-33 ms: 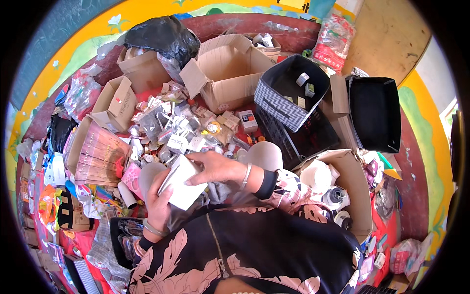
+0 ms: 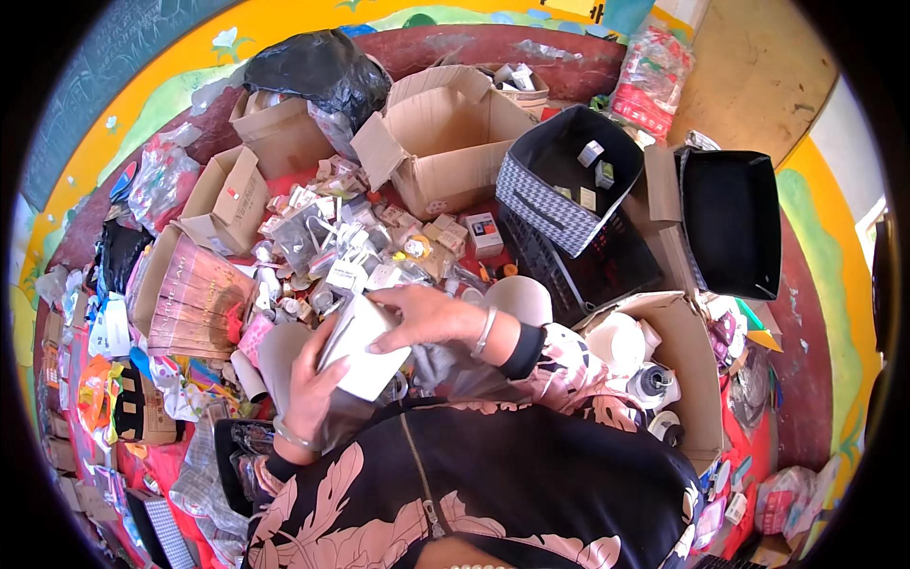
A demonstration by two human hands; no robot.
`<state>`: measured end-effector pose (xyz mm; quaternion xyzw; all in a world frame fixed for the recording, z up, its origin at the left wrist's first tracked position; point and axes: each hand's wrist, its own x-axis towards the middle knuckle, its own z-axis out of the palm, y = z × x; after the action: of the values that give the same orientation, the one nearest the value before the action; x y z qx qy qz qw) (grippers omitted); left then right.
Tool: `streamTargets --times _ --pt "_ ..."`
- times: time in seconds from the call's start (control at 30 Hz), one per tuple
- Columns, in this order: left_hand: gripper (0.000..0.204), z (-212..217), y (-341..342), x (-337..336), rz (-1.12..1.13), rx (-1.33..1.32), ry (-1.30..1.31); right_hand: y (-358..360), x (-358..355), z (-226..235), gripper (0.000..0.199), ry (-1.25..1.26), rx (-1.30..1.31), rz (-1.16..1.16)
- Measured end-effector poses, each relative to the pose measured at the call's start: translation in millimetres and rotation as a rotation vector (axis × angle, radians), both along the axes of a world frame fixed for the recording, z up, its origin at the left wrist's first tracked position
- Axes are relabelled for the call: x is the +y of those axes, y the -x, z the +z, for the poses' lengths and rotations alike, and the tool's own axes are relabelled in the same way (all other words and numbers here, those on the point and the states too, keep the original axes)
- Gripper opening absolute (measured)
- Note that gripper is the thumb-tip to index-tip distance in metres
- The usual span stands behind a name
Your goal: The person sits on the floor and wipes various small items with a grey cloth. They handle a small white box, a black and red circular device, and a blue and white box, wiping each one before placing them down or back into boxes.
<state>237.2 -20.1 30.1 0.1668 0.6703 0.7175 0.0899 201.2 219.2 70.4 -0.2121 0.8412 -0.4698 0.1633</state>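
Observation:
Both of my hands hold a small white box (image 2: 370,365) close in front of my chest. It is tilted, with a broad blank face toward me. My left hand (image 2: 316,379) is closed on its left side, the thumb lying along the edge. My right hand (image 2: 428,318) grips its upper right part, with the thumb on the face and the fingers over the far edge. Just beyond the box is a heap of small cartons and bagged white parts (image 2: 351,242). A white and orange carton (image 2: 484,235) stands at the heap's right side.
An open cardboard box (image 2: 455,180) stands behind the heap. To the right are a patterned fabric bin (image 2: 559,213) with several small boxes, a black bin (image 2: 728,223), and a carton (image 2: 697,398) of white rolls. A pleated pink-brown bag (image 2: 199,303) stands left.
The white box has turned slightly in my hands and moved a little to the right. The whole view has also shifted slightly.

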Motion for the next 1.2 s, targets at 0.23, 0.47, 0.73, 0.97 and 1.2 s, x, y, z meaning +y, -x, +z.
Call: streamTargets --times 0.23,0.47,0.73,0.97,1.2 --pt "0.082 12.3 82.7 31.4 -0.244 0.073 0.266 66.5 24.6 12.4 0.086 -0.24 0.119 0.081" --pt "0.056 -29.8 174.4 16.0 0.029 0.111 0.04 165.6 29.4 -6.1 0.04 0.667 0.106 -0.328" --pt "0.079 -57.7 218.3 38.0 -0.078 -0.565 -0.747 212.4 83.3 -68.5 0.039 1.512 -0.383 -0.825" --pt "0.062 -51.2 218.0 58.5 0.089 -0.651 -0.809 178.6 -45.4 -55.1 0.025 0.72 0.298 -0.512" --pt "0.047 -53.9 204.2 50.1 0.13 -0.459 -0.659 170.6 -60.1 -65.7 0.025 0.182 0.725 -0.377"
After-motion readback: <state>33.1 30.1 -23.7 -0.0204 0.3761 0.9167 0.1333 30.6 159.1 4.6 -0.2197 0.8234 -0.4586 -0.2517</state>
